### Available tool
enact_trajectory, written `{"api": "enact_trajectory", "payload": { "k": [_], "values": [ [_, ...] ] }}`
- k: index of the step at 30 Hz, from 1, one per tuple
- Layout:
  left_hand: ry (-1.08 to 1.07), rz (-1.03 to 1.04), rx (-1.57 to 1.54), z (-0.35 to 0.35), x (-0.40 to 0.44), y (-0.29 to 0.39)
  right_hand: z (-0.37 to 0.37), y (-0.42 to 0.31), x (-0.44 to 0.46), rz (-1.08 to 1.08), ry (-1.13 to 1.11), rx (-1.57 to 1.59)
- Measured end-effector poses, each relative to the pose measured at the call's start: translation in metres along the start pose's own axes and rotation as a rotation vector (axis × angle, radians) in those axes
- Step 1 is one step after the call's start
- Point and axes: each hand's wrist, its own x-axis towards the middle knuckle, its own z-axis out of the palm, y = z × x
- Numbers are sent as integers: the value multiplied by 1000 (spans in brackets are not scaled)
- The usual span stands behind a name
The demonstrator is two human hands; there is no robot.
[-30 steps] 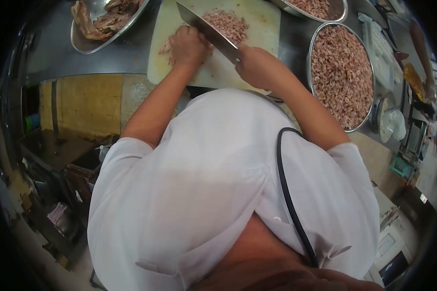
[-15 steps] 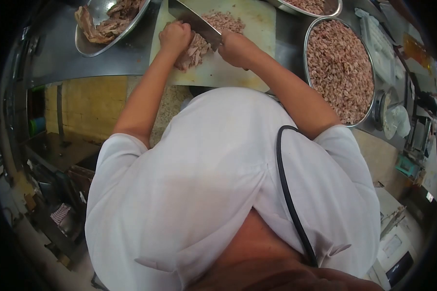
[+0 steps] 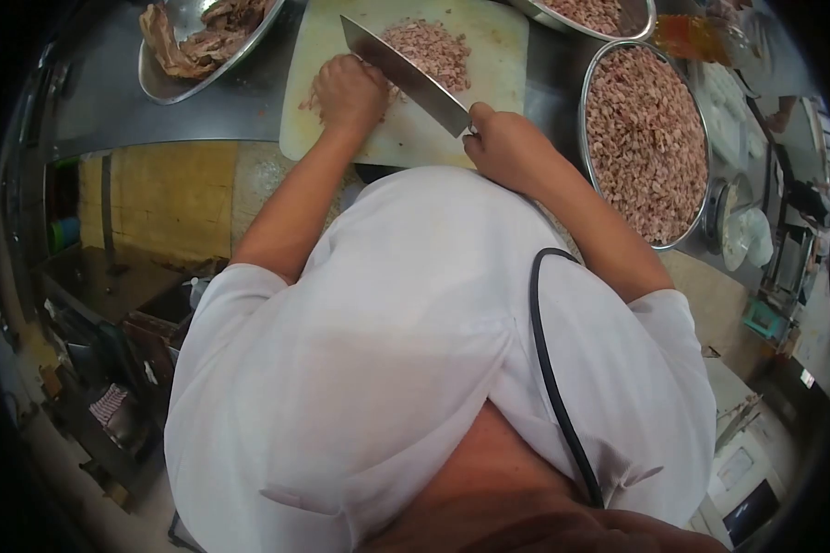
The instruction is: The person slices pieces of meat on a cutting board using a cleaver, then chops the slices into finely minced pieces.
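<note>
My right hand (image 3: 512, 149) is wrapped round the handle of a broad cleaver (image 3: 404, 76). Its blade slants up and to the left over the pale cutting board (image 3: 493, 92). On the far side of the blade lies a pile of chopped cooked meat (image 3: 436, 53). Left of the blade, my left hand (image 3: 352, 95) presses down with curled fingers on meat on the board. Most of that meat is hidden beneath the hand; a few bits show at its left side.
A metal bowl (image 3: 171, 88) with large meat pieces stands at the upper left. To the right is a big oval metal tray (image 3: 585, 138) heaped with chopped meat; another metal bowl (image 3: 609, 35) of chopped meat sits behind it. The steel counter (image 3: 203, 122) runs underneath.
My right hand has drawn the cleaver toward me and to the right. My left hand has shifted right and slightly nearer, now covering the meat that showed beside it.
</note>
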Motion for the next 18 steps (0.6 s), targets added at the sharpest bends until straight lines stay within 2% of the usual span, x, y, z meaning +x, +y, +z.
{"api": "enact_trajectory", "payload": {
  "k": [2,7,9,12,15,17,18],
  "values": [
    [-63,21,45,0,2,-1,-6,-7,2,0,-14,-29],
    [-30,32,31,5,1,-5,5,-27,43,-12,-26,-35],
    [-22,45,11,4,-3,-5,35,-23,76,-69,98,-8],
    [-51,14,17,0,-2,-3,40,-29,103,-72,130,-17],
    [-5,12,7,2,-4,-4,37,-23,102,-51,125,19],
    [132,9,-100,3,-5,-7,33,-14,91,-39,111,54],
    [134,10,-101,4,-7,-10,31,-9,83,-25,97,91]
  ]
}}
